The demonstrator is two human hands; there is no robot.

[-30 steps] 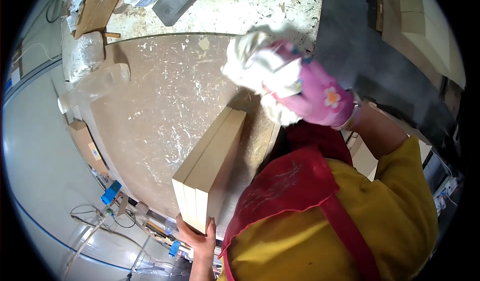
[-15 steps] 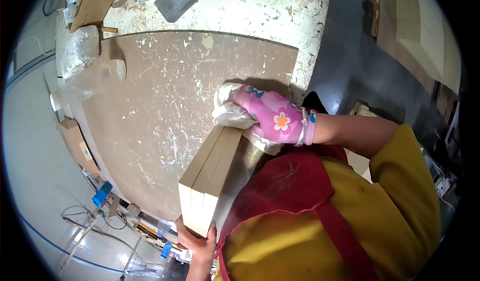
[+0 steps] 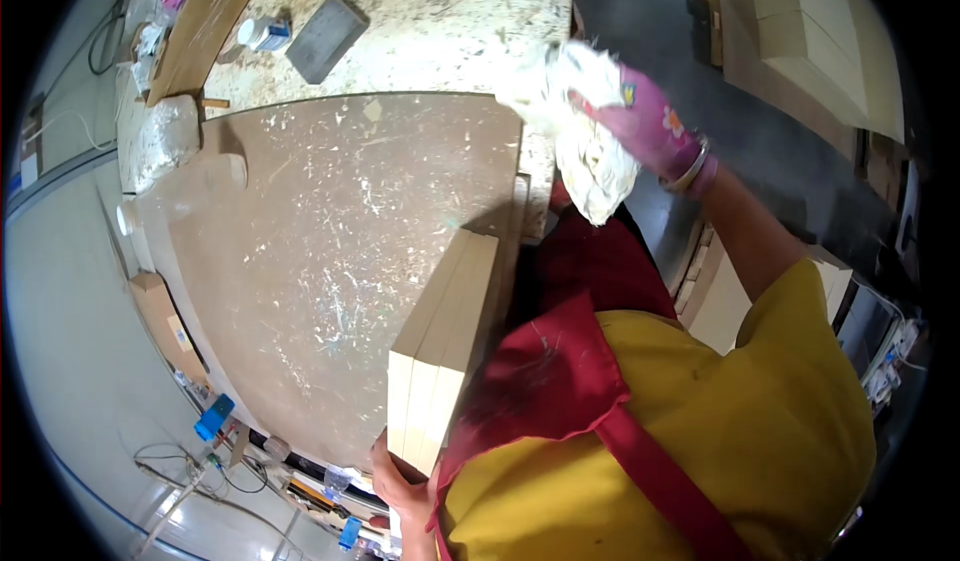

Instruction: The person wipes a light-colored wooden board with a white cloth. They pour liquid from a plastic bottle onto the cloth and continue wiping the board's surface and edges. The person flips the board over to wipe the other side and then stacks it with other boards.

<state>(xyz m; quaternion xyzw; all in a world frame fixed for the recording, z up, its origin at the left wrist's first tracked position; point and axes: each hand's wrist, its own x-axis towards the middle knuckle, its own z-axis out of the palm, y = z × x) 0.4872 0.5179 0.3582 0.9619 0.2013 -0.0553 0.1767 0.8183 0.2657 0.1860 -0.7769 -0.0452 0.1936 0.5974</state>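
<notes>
A block of three pale wooden boards (image 3: pixel 440 306), pressed side by side, stands at the front of the work board close to my apron. My bare left hand (image 3: pixel 403 489) grips its near end from below, thumb and fingers on opposite sides. In a pink flowered glove, my right hand (image 3: pixel 655 126) is raised off to the far right, beyond the work board's edge. It clutches a crumpled white rag (image 3: pixel 595 151) that hangs down, slightly blurred. The rag is clear of the boards.
Under the boards lies a brown, paint-flecked work board (image 3: pixel 330 221) on a spattered table (image 3: pixel 430 51). Farther back are a grey block (image 3: pixel 327 39) and a white jar (image 3: pixel 262 33). A translucent bottle (image 3: pixel 190 186) lies at left. Stacked panels (image 3: pixel 815 41) stand far right.
My right hand has lifted the rag off the far end of the boards and swung it up and to the right. My left hand keeps its hold; the view has shifted somewhat.
</notes>
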